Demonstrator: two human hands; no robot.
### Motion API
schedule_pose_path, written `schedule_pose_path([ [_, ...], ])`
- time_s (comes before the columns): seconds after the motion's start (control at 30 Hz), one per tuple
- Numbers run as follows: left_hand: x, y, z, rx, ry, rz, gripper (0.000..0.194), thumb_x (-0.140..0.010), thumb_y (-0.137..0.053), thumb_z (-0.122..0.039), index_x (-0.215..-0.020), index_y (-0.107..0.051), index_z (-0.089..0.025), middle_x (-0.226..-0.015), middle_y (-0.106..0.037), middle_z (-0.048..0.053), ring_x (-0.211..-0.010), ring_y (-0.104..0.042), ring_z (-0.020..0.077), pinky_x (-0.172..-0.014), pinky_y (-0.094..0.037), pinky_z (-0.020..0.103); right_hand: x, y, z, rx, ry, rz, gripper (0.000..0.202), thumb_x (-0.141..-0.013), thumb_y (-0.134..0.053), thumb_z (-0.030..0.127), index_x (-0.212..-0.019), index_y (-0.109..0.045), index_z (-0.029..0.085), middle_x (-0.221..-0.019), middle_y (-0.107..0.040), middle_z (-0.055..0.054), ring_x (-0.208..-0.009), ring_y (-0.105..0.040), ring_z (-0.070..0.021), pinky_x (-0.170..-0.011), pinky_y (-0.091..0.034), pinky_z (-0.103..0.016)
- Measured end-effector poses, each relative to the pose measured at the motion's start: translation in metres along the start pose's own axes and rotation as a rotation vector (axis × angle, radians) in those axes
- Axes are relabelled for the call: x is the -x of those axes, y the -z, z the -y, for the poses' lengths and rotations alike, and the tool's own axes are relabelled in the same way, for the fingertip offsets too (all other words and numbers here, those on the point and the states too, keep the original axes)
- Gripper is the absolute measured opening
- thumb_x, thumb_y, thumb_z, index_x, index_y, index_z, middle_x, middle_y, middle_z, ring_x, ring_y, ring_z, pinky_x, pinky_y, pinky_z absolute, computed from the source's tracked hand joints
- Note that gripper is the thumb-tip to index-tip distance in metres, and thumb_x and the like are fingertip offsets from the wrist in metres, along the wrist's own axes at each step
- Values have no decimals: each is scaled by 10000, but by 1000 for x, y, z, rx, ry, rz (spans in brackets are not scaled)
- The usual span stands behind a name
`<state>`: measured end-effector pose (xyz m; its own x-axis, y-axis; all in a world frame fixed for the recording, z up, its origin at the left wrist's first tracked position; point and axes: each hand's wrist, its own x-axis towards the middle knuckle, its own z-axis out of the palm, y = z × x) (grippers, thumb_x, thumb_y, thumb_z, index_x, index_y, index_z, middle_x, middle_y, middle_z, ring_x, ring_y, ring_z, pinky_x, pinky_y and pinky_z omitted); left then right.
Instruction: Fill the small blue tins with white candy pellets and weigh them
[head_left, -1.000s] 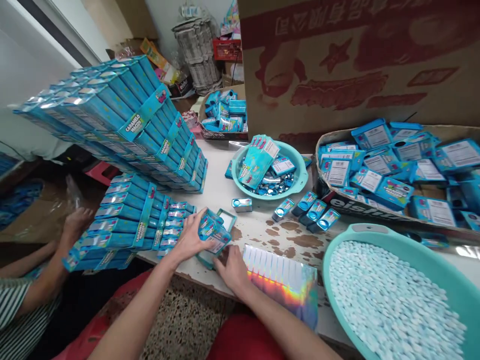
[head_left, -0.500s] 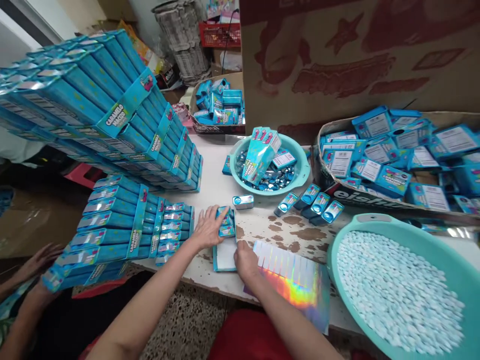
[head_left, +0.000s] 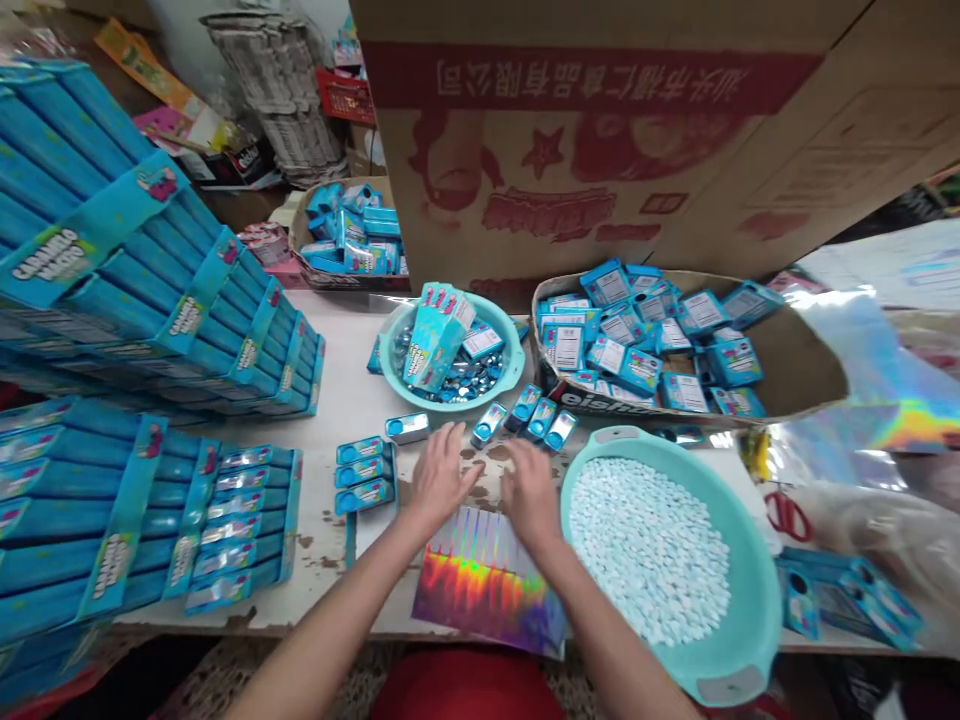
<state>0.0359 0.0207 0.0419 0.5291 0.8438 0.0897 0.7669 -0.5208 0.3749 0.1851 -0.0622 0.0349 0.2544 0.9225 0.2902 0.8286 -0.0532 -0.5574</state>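
Shiny sheet: nearest the body, behind the fingers.
Left hand: thumb and fingers spread, nothing held.
Right hand: blurred; thumb and fingers look loosely apart, no grip seen.
Tray: left of the left fingers, three packed boxes at its far end.
Lone box: just beyond the left fingertips (contact cannot be told).
Loose boxes: four, beyond the gap and right fingertips.
Handling, as judged: pinch lightly by the sides, windows kept upward, neighbours undisturbed.
Bowl: farther beyond the fingers.
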Motion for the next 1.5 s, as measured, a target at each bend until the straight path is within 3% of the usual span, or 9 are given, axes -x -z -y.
schedule_pose_path([
  [0.17, -51, -40, -52, 144, 235, 146, 461, -861, -423, -170, -1319, -386, -145, -1181, -571, 151, -1057, -577, 250, -855, -466, 358, -66, 67, -69, 246, -342, 234, 419, -813, -526, 254, -1207, -507, 114, -1156, -550, -176, -1094, -519, -300, -917, -422, -417],
  [0.27, -52, -40, -52, 140, 237, 167, 467, -829, -442, -142, -1294, -406, -164, -1198, -572, 129, -1057, -576, 250, -846, -466, 348, -95, 65, -69, 269, -503, 435, 480, -868, -482, 402, -1288, -446, 172, -1187, -541, -171, -1083, -544, -326, -899, -414, -447],
  [0.43, -37, -30, -46, 125, 233, 208, 499, -799, -463, -139, -1290, -409, -212, -1208, -581, 89, -1041, -584, 246, -846, -464, 344, -116, 45, -63, 180, -660, 503, 374, -872, -477, 349, -1216, -472, 201, -1160, -537, -176, -1019, -588, -320, -852, -438, -457],
  [0.67, -27, -33, -35, 295, 240, 201, 588, -756, -484, -92, -1323, -388, -215, -1261, -553, 82, -1149, -524, 229, -957, -422, 356, -95, 29, -65, -68, -774, 566, 164, -862, -481, 277, -1009, -509, 210, -906, -610, -55, -721, -636, -184, -570, -540, -309],
  [0.9, -31, -14, -10, 442, 58, 381, 794, -671, -492, -78, -1426, -265, -170, -1421, -385, 129, -1300, -384, 235, -1045, -364, 367, -71, 1, -36, -363, -827, 562, 364, -843, -461, 285, -1201, -454, 223, -936, -628, -63, -616, -628, -176, -455, -543, -327],
  [1.03, -33, -11, -21, 249, 14, 456, 1049, -598, -713, -378, -1467, -140, -247, -1536, -122, 154, -1385, -129, 407, -1052, -262, 571, -64, -6, -32, -488, -823, 533, 430, -841, -427, 277, -1267, -455, 224, -979, -648, -71, -676, -645, -186, -503, -558, -339],
  [1.13, -32, -20, -39, 61, -5, 392, 1050, -580, -737, -372, -1459, -171, -277, -1541, -79, 159, -1358, -106, 484, -1029, -193, 648, -58, -6, -36, -540, -790, 494, 411, -834, -447, 305, -1229, -520, 216, -1003, -669, -68, -750, -660, -216, -595, -570, -393],
  [1.3, -26, -27, -44, -23, -119, 368, 953, -642, -653, -267, -1460, -170, -195, -1510, -167, 189, -1357, -164, 436, -1058, -207, 576, -48, -12, -42, -551, -711, 344, 462, -823, -502, 418, -1188, -577, 144, -1262, -568, -140, -1230, -465, -298, -1026, -360, -484],
  [1.5, -20, -36, -27, -17, -238, 244, 897, -673, -622, -361, -1437, -221, -118, -1534, -29, 195, -1390, 55, 414, -1089, -111, 577, -36, -42, -30, -700, -677, 244, 645, -896, -279, 550, -1421, -308, 177, -1461, -368, -86, -1332, -356, -176, -1088, -291, -351],
])
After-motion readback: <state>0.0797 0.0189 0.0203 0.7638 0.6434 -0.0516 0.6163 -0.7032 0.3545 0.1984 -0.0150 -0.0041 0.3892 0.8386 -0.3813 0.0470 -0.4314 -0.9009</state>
